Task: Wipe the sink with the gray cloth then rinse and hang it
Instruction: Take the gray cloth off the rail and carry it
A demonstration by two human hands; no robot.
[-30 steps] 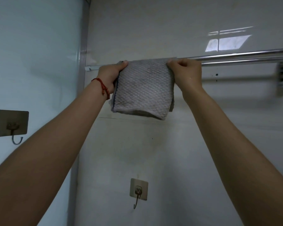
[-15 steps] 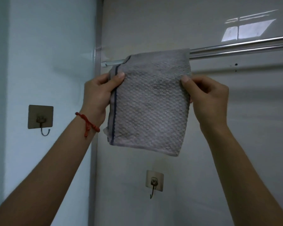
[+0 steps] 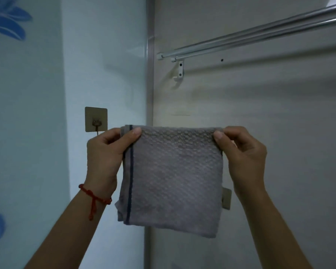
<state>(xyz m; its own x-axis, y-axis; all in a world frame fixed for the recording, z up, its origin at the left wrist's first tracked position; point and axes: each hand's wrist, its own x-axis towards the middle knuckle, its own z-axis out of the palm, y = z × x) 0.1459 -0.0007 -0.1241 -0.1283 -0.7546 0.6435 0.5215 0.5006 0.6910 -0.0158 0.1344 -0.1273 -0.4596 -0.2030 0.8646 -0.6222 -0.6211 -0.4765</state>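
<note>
The gray cloth [image 3: 173, 177], a waffle-textured square with a dark stripe down its left side, hangs folded in the air between my hands, well below the rail. My left hand [image 3: 107, 154] pinches its top left corner. My right hand [image 3: 242, 154] pinches its top right corner. The double chrome towel rail [image 3: 256, 33] runs across the wall above and to the right, bare, with its bracket at the left end. The sink is out of view.
An adhesive wall hook [image 3: 96, 119] sits on the pale blue panel just behind my left hand. A second hook [image 3: 226, 199] is mostly hidden behind the cloth's right edge. A vertical metal corner strip [image 3: 149, 78] divides the two walls.
The cloth was draped over the rail a second ago. Both hands have since brought it down off the rail, and it now hangs free below it.
</note>
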